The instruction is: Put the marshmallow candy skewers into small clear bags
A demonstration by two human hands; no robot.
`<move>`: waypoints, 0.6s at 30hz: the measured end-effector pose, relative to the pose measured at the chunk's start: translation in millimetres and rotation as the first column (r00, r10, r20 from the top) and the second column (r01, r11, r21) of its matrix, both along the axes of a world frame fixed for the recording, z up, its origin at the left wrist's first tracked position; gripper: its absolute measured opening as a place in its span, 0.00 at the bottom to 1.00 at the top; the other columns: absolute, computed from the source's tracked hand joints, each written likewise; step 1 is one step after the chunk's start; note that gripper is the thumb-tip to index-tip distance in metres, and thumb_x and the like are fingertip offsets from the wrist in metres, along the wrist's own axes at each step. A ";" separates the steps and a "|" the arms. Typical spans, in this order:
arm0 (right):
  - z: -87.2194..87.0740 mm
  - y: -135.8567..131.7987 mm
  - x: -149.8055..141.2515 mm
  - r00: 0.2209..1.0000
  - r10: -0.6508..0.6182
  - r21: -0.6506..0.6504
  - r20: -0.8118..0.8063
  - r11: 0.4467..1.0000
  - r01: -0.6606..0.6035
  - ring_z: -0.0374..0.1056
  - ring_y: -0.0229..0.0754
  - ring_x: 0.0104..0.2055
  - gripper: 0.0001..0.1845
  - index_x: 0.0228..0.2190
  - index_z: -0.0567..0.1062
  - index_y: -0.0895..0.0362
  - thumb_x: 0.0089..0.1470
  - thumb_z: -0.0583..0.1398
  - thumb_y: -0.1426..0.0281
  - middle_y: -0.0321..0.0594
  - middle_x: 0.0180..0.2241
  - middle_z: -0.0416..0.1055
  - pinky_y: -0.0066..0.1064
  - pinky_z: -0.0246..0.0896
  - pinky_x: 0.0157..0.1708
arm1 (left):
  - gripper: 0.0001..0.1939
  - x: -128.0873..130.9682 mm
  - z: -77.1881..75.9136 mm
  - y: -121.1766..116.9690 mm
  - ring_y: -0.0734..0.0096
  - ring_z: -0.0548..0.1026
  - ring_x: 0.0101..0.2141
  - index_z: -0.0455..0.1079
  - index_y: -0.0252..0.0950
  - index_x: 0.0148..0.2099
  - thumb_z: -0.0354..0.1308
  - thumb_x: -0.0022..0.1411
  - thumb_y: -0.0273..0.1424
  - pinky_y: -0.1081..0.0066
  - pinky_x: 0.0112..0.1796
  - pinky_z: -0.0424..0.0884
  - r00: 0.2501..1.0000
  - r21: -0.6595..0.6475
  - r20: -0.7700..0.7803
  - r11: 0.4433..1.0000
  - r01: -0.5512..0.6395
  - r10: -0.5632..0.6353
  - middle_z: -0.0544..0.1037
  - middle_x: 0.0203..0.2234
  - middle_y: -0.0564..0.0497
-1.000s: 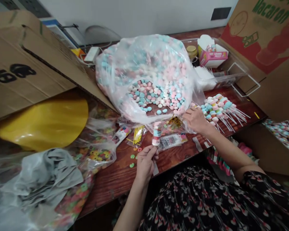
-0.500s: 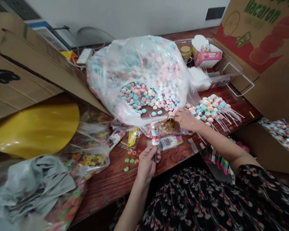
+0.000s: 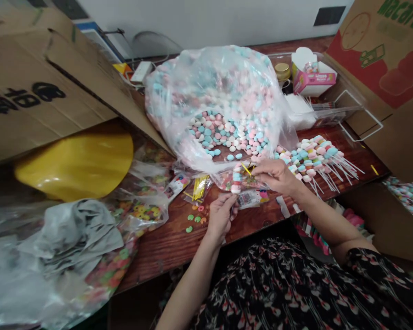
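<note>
Two hands pinching, left [image 3: 221,216] candy skewer [image 3: 236,179], right [image 3: 277,176] gold ties [image 3: 247,168]

A white wall [image 3: 227,18] rises behind the far edge of the wooden tabletop [image 3: 165,256], with a black wall plate [image 3: 326,16] set above that edge. A large cardboard box [image 3: 30,78] leans over the tabletop's left side. A printed cardboard box [image 3: 375,59] stands at its right end. A white power adapter [image 3: 142,71] lies along its far edge.
</note>
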State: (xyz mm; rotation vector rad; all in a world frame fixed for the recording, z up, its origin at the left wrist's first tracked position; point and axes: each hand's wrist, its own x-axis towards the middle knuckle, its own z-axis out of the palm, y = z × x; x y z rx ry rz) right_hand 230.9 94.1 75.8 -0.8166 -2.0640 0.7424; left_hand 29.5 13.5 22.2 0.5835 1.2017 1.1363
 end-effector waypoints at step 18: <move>-30.8 -33.8 -35.3 0.971 -0.082 0.029 0.226 0.997 0.077 0.70 0.40 0.37 0.23 0.44 0.79 0.56 0.50 0.54 0.81 0.42 0.37 0.79 0.32 0.64 0.42 | 0.10 17.4 -14.2 10.8 0.80 0.61 0.20 0.72 0.33 0.26 0.64 0.52 0.35 0.77 0.23 0.58 0.996 0.206 -0.092 0.979 0.007 0.012 0.67 0.18 0.57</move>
